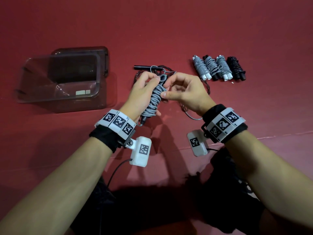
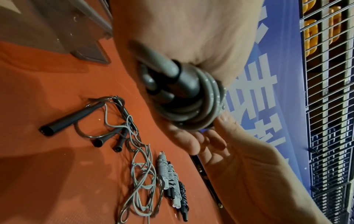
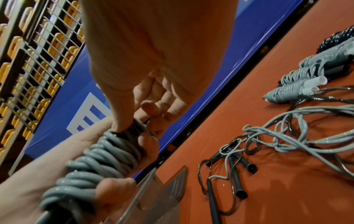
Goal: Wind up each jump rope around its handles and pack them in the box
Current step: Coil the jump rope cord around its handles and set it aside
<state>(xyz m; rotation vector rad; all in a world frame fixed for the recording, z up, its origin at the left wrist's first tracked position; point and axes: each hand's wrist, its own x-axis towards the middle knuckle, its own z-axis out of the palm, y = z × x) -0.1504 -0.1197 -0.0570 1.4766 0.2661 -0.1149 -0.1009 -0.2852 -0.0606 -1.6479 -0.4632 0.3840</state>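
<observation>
Head view has both hands up over the red bench (image 1: 169,31), and the left hand (image 1: 142,92) is wrapped tight round a grey jump rope (image 1: 155,99) coiled on its dark handles, while the right hand (image 1: 184,92) pinches the top loop of that same bundle between thumb and fingers. Off to the left sits the clear box (image 1: 57,80), open, its lid (image 1: 101,55) lying under and behind it, a pale sticker on the box floor too small to read. To the right, four wound ropes (image 1: 218,67) lie side by side, three grey and one black, well apart from the box. Left wrist view gives us what the head camera hides: the butt ends of the dark handles (image 2: 184,84) poking out of the coil, and on the bench a loose tangle of rope (image 2: 141,174) with black handles lying free. Right wrist view shows the thumb pressed on the topmost turn of the coil, fingers curled behind it, and a blue banner (image 3: 86,109) beyond the bench edge carrying large white characters, cut off and not readable. Square black-and-white coded markers ring both wristbands; their tiny letters cannot be made out.
</observation>
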